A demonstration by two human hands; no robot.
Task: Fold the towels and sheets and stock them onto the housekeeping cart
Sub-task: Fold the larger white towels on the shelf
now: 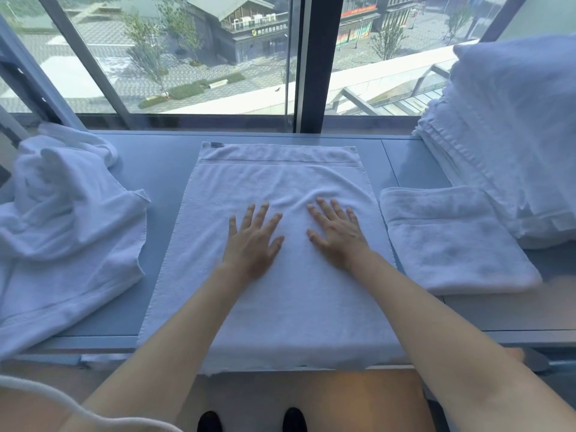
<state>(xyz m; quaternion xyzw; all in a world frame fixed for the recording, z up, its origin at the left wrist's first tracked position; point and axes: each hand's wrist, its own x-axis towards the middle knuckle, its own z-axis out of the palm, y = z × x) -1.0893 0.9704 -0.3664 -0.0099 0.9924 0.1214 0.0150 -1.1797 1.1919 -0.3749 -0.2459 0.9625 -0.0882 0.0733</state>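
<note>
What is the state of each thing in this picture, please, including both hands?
Spread towel: lying flat on the ledge, near edge hanging over.
Left hand: open, fingers straight, pressing on the spread towel.
Right hand: open, fingers straight, pressing on the spread towel.
Folded towel: folded, lying to the right.
Crumpled towels: unfolded, heaped at the left.
Stack of towels: folded, piled at the far right.
</note>
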